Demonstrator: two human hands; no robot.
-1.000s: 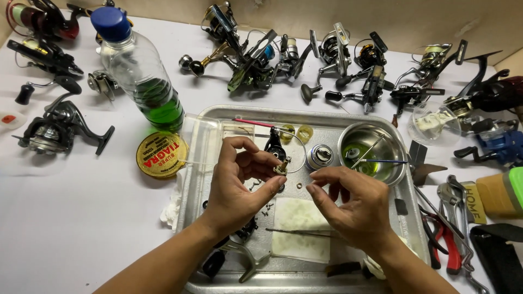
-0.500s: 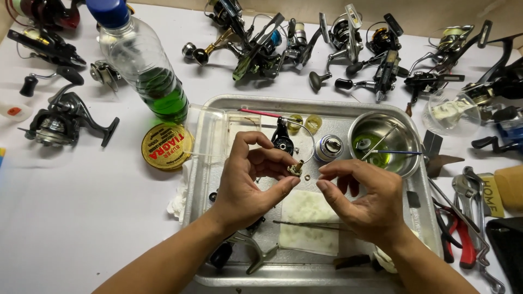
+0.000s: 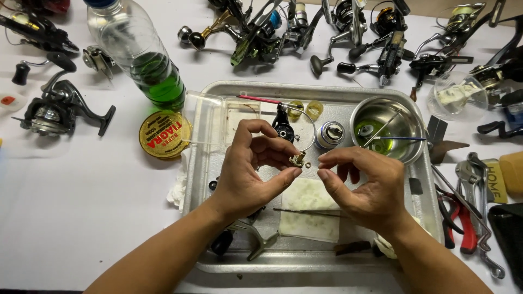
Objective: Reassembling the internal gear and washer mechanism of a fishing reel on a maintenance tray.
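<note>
Small brass-coloured reel part [image 3: 297, 159], pinched between the thumb and fingertips of the left hand [image 3: 256, 169], is being held above a shallow metal tray [image 3: 218, 179] on a white-covered table [image 3: 81, 207]. The right hand [image 3: 362, 182] is closing in from the other side, its thumb and forefinger drawn narrow, their tips just beside the part; whether they are gripping anything tiny cannot be told. A small ring seems to be sitting at the part's right edge.

The person appears to be fitting or removing a tiny piece on the part, a mid-way step in servicing a fishing reel. The next move is likely calling for a steady left-hand pinch and fine alignment from the right fingertips, since a slip could drop the piece among the clutter.

Lying in the tray are a round steel bowl of green liquid [image 3: 388, 129], a stained white cloth pad [image 3: 309, 209] and a black reel body [image 3: 283, 126]. A clear plastic bottle of green fluid [image 3: 143, 60], a flat yellow line spool [image 3: 164, 134], red-handled pliers [image 3: 463, 218] and a row of spinning reels [image 3: 305, 27] are surrounding it.
</note>
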